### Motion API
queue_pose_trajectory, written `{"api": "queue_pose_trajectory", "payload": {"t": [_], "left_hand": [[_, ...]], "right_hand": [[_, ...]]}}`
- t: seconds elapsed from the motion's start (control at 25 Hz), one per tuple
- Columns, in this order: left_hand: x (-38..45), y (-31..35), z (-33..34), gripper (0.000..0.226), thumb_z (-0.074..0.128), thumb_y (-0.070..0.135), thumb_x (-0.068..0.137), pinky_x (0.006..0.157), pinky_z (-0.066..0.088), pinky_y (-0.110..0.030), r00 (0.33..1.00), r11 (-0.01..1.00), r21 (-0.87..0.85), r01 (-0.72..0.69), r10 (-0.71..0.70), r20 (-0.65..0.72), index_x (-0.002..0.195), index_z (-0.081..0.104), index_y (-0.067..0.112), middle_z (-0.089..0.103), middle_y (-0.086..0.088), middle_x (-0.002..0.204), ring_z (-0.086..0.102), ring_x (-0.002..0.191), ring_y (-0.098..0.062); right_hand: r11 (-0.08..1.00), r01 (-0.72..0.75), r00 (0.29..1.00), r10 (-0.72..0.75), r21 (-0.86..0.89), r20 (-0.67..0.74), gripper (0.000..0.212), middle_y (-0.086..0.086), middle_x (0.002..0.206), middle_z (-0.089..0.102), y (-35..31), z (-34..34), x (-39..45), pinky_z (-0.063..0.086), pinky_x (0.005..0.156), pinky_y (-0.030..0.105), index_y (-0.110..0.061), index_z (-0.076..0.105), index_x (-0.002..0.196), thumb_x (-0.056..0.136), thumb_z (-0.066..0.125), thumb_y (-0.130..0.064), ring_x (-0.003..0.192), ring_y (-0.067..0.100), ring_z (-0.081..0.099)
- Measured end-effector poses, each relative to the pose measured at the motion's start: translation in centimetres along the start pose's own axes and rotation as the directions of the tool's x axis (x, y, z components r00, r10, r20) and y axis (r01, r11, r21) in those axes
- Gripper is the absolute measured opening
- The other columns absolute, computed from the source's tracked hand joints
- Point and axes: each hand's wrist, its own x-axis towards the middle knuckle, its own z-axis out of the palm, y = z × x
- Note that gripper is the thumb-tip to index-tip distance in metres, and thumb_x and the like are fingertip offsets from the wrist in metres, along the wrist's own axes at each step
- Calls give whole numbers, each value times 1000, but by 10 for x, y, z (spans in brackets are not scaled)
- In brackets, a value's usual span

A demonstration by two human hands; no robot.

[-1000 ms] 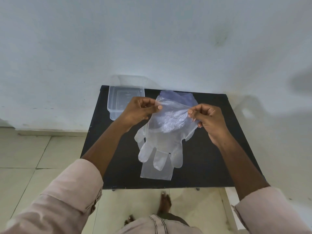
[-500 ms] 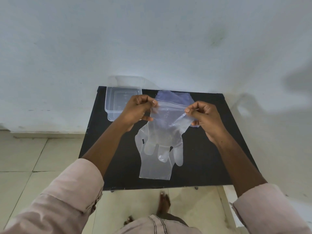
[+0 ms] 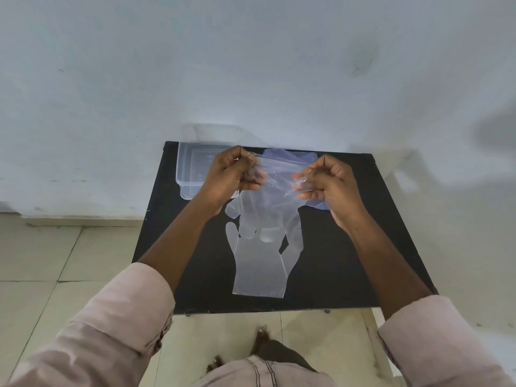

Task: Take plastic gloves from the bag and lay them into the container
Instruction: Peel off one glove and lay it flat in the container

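Observation:
My left hand (image 3: 227, 177) and my right hand (image 3: 329, 182) both pinch the cuff of a clear plastic glove (image 3: 270, 210), which hangs with its fingers down above the black table (image 3: 349, 247). A second clear glove (image 3: 259, 272) lies flat on the table below it, cuff toward me. The bluish plastic bag (image 3: 290, 156) lies at the table's far edge behind my hands. A clear rectangular container (image 3: 192, 163) stands at the far left corner, partly hidden by my left hand.
The table stands against a pale wall (image 3: 251, 65). Tiled floor (image 3: 42, 261) lies to the left and in front. My bare feet (image 3: 259, 342) show below the table's near edge.
Both hands have drawn the held glove's cuff a little higher and farther from me. The hanging glove now covers more of the fingers of the glove lying on the table.

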Motion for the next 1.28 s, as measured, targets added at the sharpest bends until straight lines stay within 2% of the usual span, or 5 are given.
{"api": "queue_pose_trajectory", "payload": {"t": [0.24,0.52,0.68,0.96,1.28], "left_hand": [[24,-1,6,21,54,19,98,68,60,-34,997,998,59,23,-18,-70,101,58,-1,75,-18,83,75,75,-28],[51,-7,2,22,79,14,78,67,60,-25,984,992,76,95,-82,-159,97,72,5,77,-8,78,75,73,-20],[69,-10,-12,20,73,17,83,65,60,-23,975,988,88,129,-110,-193,96,74,2,77,-4,74,75,71,-17],[109,-15,-70,23,64,28,92,67,59,-24,965,977,70,202,-187,-183,96,74,8,76,-12,86,75,76,-19],[213,-5,-164,17,50,6,95,71,58,-26,941,968,34,250,-234,-246,94,66,4,71,-11,80,72,66,-15]], "right_hand": [[997,-67,998,67,-32,0,9,14,85,74,7,-5,36,58,61,28,-4,56,90,95,55,-12,72,26,74],[988,-151,987,150,8,56,14,13,84,75,20,-2,78,60,68,31,2,59,97,93,59,-12,73,24,75],[983,-181,971,174,33,162,18,8,84,76,23,3,98,61,74,30,-1,67,98,83,72,-11,79,22,75],[981,-188,973,180,44,147,17,9,88,76,29,54,150,59,73,27,-14,71,89,96,56,-14,82,21,75],[971,-237,970,237,-3,60,15,16,82,70,24,152,273,57,62,23,-2,67,86,91,54,-7,73,22,71]]}}
